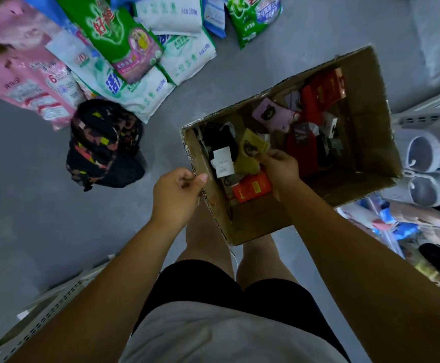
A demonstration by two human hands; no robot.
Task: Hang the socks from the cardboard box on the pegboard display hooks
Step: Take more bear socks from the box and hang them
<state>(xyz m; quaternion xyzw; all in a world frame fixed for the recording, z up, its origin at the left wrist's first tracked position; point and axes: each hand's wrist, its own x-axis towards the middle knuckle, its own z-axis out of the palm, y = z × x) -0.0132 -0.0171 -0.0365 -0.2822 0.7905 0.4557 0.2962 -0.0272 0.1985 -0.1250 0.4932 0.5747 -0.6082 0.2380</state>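
The olive sock pair with a bear face [250,150] is inside the cardboard box [370,113], near its left side, and my right hand [279,169] pinches it at the lower edge, thumb and fingers closed on the fabric. The pair leans against black socks with a white paper label [221,146], and an orange-red sock pack [253,187] lies just under my wrist. Further in the box I see a pink sock with a dark bear face [268,113], and behind it red socks [318,95] against the far wall. My left hand [179,187] is at the near left corner of the box, fingers curled and thumb laid over the rim; I cannot tell if it really grips the cardboard or only rests there. The box stands on the grey floor [30,205], in front of my legs. To the left of the box lies a dark patterned bag [103,145], and beyond it are pink packs [30,82] and a green detergent bag [114,35]. On the right side, grey slippers [423,153] are stacked just beside the box. A white perforated shelf panel [56,297] is at the lower left.
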